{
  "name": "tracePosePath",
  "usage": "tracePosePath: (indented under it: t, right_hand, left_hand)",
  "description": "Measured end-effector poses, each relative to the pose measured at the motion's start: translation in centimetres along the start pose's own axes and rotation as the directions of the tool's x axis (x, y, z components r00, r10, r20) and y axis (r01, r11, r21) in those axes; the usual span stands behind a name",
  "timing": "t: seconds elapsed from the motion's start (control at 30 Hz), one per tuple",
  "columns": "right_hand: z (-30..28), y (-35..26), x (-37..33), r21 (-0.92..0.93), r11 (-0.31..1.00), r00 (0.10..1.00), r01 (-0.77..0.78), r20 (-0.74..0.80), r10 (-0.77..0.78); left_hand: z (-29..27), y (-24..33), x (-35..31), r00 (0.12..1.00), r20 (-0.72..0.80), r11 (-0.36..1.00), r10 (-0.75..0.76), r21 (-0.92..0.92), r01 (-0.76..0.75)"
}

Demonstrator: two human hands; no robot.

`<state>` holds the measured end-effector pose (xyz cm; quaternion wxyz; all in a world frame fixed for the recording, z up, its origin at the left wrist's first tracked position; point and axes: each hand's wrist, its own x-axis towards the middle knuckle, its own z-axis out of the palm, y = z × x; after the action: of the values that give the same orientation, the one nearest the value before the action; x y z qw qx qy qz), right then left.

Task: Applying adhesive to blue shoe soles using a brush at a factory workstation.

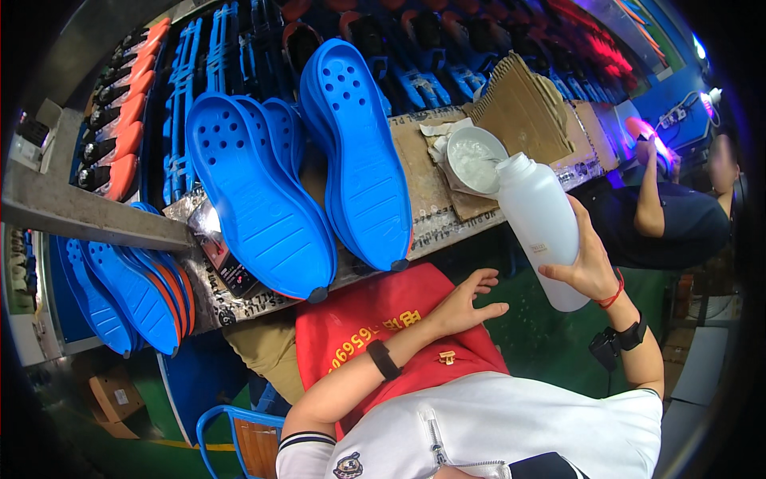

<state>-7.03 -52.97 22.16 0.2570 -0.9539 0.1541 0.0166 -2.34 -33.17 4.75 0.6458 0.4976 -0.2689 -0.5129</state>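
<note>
My right hand (589, 267) is wrapped round a white plastic bottle (538, 227) with an uncapped neck. The bottle leans so that its mouth comes up to the rim of a small white bowl (476, 160), which has clear or whitish contents. My left hand (472, 303) hangs over the red apron (367, 319) with its fingers apart and nothing in them. In front of me on the bench lie stacked blue shoe soles (267, 215), and another stack of blue soles (363, 168) leans beside them to the right.
A piece of corrugated cardboard (523, 104) stands behind the bowl. More blue and orange soles (132, 299) sit at the far left, below a metal beam (88, 211). Shoes on blue racks (423, 84) run behind the bench. Another person (662, 211) works at the right.
</note>
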Motion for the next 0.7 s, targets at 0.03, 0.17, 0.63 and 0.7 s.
tracePosePath:
  t: [0.03,0.17,0.63,0.7]
  right_hand:
    - [-0.01,-0.03,-0.01,0.0,1.0,1.0,0.0,0.0,0.0]
    - [-0.1,-0.13,-0.09,-0.004,1.0,1.0,-0.011,0.002,0.011]
    - [-0.25,-0.19,0.0,-0.016,1.0,1.0,-0.002,-0.003,0.002]
    - [-0.29,-0.2,0.0,-0.003,1.0,1.0,0.0,0.002,0.0]
  left_hand:
    - [-0.01,0.02,-0.03,1.0,0.0,1.0,0.0,0.0,0.0]
    - [0.04,0.14,-0.17,1.0,0.009,1.0,-0.028,0.005,0.028]
    - [0.0,0.03,-0.4,0.999,0.005,0.999,-0.032,-0.019,0.032]
    - [0.03,-0.06,-0.43,0.999,0.003,0.999,-0.033,-0.024,0.033]
